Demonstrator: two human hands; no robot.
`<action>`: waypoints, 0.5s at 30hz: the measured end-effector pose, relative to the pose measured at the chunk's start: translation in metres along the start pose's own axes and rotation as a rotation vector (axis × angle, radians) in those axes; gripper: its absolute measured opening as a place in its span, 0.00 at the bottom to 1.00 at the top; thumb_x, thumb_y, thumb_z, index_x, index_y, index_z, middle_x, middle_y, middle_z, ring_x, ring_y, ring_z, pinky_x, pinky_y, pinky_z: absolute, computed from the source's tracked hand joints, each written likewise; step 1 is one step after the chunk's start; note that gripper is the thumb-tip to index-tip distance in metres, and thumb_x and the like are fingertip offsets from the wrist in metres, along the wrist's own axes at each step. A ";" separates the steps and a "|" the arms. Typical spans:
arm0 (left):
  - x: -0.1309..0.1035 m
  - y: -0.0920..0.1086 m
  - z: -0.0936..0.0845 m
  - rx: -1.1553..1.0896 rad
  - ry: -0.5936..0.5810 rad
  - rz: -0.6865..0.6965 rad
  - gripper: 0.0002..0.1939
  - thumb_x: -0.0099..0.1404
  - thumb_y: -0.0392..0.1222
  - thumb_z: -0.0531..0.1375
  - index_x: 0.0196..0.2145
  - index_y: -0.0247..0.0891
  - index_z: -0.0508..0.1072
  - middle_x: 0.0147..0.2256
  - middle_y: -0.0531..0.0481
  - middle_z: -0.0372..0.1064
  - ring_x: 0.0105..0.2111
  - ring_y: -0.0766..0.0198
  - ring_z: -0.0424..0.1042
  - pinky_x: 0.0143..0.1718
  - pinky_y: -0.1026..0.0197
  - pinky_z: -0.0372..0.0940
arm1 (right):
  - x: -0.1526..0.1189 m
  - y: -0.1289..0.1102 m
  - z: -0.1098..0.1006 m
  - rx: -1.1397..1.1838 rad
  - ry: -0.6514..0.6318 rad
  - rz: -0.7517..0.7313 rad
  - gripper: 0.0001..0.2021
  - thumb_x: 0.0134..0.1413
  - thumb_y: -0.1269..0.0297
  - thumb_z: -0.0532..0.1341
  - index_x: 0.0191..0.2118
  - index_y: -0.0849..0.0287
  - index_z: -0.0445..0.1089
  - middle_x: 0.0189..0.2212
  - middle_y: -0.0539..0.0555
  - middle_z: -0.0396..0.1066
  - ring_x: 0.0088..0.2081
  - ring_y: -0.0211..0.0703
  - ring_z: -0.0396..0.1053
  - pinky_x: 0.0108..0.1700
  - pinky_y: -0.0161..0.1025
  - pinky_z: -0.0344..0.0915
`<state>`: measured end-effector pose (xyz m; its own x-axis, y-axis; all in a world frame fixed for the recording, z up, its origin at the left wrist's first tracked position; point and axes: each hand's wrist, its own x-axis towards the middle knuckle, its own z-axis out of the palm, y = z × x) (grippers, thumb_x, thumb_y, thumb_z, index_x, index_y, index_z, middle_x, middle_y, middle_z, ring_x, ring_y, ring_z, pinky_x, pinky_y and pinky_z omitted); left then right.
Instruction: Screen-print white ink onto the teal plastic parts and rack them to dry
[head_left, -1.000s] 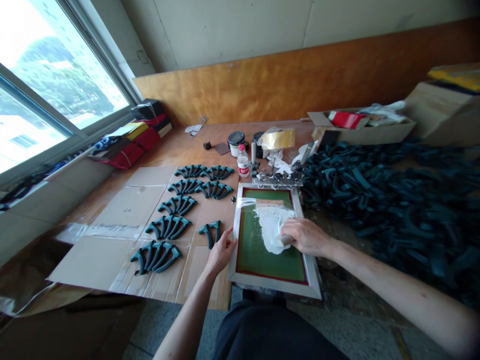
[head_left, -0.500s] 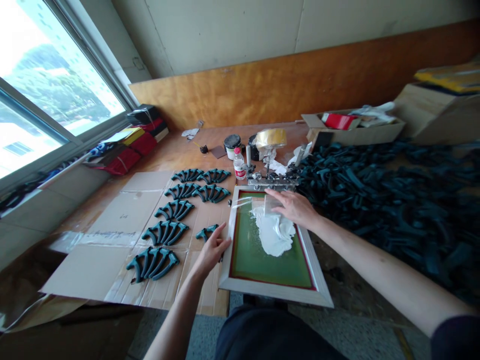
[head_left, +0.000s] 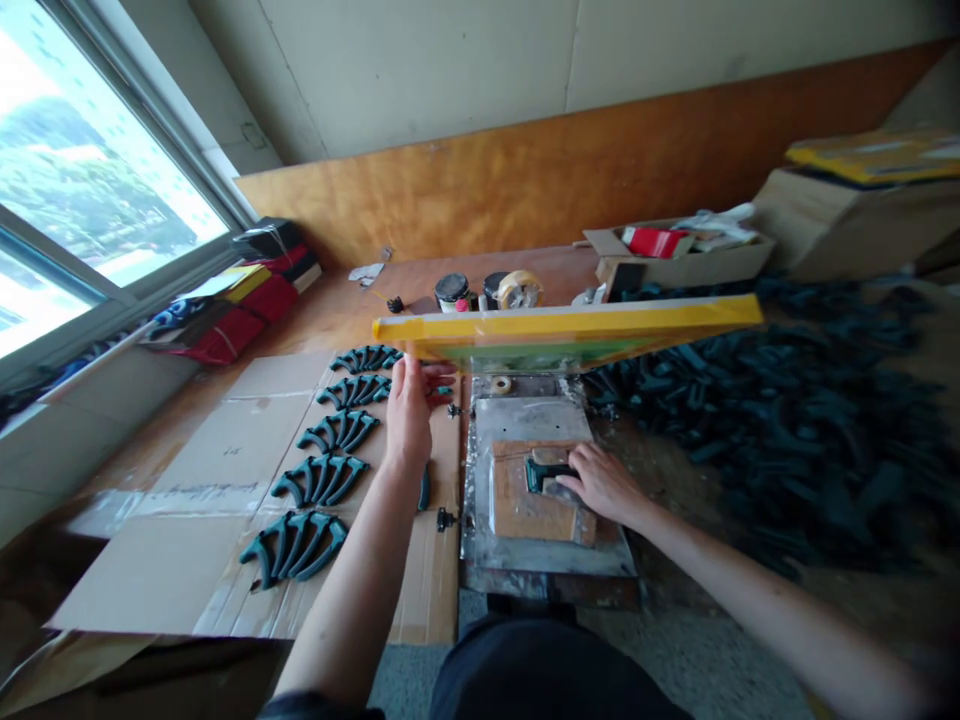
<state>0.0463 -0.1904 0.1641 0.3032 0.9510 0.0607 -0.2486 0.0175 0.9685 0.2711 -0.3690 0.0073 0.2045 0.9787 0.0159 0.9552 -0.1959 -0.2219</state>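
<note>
Wooden table before a window, dark green part lying crosswise on the cardboard-topped metal plate [head_left: 525, 415], right hand [head_left: 600, 482] pinching its right end, left hand [head_left: 411, 405] holding up the raised frame [head_left: 570, 322] behind the plate.

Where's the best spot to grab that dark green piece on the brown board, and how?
I'd pinch the dark green piece by its narrow stem, coming from the right. Its wider head lies to the left on the brown board, while the stem points right, where the right hand's thumb and fingers meet it.
</note>
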 end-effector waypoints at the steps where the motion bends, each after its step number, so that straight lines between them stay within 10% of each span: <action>1: -0.011 -0.012 0.001 0.003 0.000 -0.072 0.26 0.61 0.63 0.54 0.43 0.37 0.68 0.34 0.47 0.74 0.31 0.65 0.73 0.26 0.67 0.64 | -0.002 -0.010 0.002 -0.010 -0.021 0.026 0.11 0.59 0.57 0.57 0.34 0.60 0.67 0.37 0.59 0.71 0.43 0.49 0.68 0.42 0.41 0.62; 6: -0.107 -0.096 0.006 0.088 -0.369 -0.810 0.34 0.54 0.68 0.58 0.45 0.35 0.71 0.39 0.39 0.75 0.35 0.55 0.75 0.26 0.61 0.66 | -0.017 -0.070 -0.005 0.083 0.109 0.096 0.09 0.64 0.61 0.52 0.37 0.58 0.65 0.35 0.57 0.71 0.40 0.48 0.68 0.41 0.41 0.63; 9: -0.138 -0.129 -0.005 -0.026 -0.217 -0.852 0.29 0.53 0.67 0.59 0.38 0.36 0.72 0.35 0.44 0.74 0.36 0.58 0.75 0.28 0.62 0.67 | -0.030 -0.094 -0.006 0.193 0.142 -0.173 0.05 0.62 0.62 0.54 0.38 0.54 0.65 0.37 0.53 0.71 0.43 0.46 0.66 0.45 0.41 0.63; 12: -0.121 -0.140 -0.051 0.115 0.026 -0.797 0.28 0.48 0.65 0.63 0.31 0.35 0.70 0.29 0.47 0.73 0.27 0.63 0.73 0.23 0.66 0.63 | -0.039 -0.061 -0.015 0.105 0.021 -0.225 0.04 0.59 0.66 0.57 0.40 0.54 0.67 0.39 0.52 0.70 0.45 0.45 0.66 0.46 0.41 0.63; 15: -0.084 -0.148 -0.122 0.429 0.162 -0.761 0.26 0.54 0.64 0.56 0.30 0.35 0.69 0.26 0.46 0.74 0.22 0.63 0.72 0.22 0.64 0.64 | -0.049 0.023 -0.033 -0.223 -0.130 0.198 0.10 0.55 0.76 0.57 0.40 0.57 0.70 0.41 0.58 0.71 0.46 0.48 0.66 0.44 0.43 0.63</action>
<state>-0.0548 -0.2355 -0.0138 0.1041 0.7616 -0.6397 0.3434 0.5761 0.7418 0.2905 -0.4232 0.0340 0.3759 0.9168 -0.1344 0.9258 -0.3780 0.0109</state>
